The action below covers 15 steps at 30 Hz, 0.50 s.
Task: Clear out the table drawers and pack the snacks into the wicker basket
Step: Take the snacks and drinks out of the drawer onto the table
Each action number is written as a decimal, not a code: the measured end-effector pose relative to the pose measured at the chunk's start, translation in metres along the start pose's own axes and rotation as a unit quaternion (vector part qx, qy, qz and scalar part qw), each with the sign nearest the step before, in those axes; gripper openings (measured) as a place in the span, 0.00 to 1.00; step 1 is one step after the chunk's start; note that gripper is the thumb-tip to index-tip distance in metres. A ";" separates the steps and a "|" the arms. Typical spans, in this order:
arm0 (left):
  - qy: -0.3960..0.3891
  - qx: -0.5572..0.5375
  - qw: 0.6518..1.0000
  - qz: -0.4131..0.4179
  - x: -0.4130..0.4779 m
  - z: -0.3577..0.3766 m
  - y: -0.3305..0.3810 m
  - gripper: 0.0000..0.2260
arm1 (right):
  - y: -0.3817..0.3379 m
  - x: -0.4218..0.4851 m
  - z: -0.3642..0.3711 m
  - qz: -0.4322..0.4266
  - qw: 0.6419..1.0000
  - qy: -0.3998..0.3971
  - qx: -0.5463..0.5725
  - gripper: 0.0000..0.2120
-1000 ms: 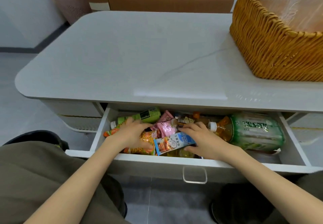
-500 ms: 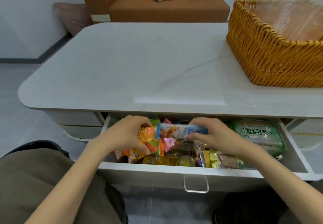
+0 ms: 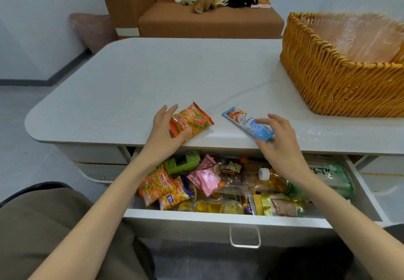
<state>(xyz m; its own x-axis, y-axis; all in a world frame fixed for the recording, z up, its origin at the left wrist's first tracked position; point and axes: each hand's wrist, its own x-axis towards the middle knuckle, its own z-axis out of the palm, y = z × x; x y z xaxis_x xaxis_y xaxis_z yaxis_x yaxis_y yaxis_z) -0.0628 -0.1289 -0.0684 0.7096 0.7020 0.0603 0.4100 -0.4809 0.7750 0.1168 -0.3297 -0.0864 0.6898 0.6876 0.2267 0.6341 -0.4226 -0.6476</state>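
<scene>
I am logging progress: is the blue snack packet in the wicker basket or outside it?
Outside. The blue snack packet lies flat on the tabletop, apart from the wicker basket, by the right hand.

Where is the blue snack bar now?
Head view: the blue snack bar lies near the tabletop's front edge, right of the orange packet, left of the wicker basket, near end under the right hand.

Glossy worktop [image 3: 175, 78], rough woven wicker basket [image 3: 328, 78], shiny film wrappers.
Worktop smooth white stone-look, faint veins; orange snack packet [image 3: 192, 120] and blue bar wrapper [image 3: 247, 122] glossy plastic film; drawer front [image 3: 196, 223] smooth white with metal handle [image 3: 244, 245]; sofa [image 3: 207, 21] matt brown cloth.
</scene>
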 end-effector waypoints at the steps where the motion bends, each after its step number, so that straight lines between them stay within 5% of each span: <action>1: 0.011 0.018 1.000 0.018 -0.003 -0.002 0.002 0.29 | 0.000 -0.005 0.001 -0.008 0.999 0.024 -0.046 0.18; 4: 0.071 0.072 0.987 0.124 -0.022 -0.009 0.013 0.20 | -0.005 -0.022 0.002 -0.076 0.987 0.084 -0.118 0.11; 6: 0.024 0.068 0.983 0.167 -0.038 -0.008 0.022 0.15 | -0.013 -0.032 0.002 -0.136 0.983 -0.001 -0.122 0.07; 8: -0.104 0.092 0.979 0.150 -0.051 0.000 0.024 0.14 | -0.017 -0.036 0.010 -0.161 0.965 -0.159 -0.137 0.08; 11: -0.258 0.191 0.940 0.115 -0.050 0.026 0.005 0.21 | -0.003 -0.035 0.035 -0.169 0.920 -0.297 -0.193 0.17; 15: -0.281 0.244 0.926 0.067 -0.034 0.060 -0.026 0.27 | 0.020 -0.031 0.052 -0.136 0.892 -0.333 -0.274 0.35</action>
<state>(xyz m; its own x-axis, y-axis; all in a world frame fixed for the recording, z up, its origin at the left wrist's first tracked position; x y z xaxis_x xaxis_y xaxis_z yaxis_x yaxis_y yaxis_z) -0.0631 -0.1717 -0.1288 0.9028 0.3003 -0.3079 0.4092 -0.8204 0.3994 0.0898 -0.3288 -0.1447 0.2393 0.9300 -0.2792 0.9479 -0.2860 -0.1404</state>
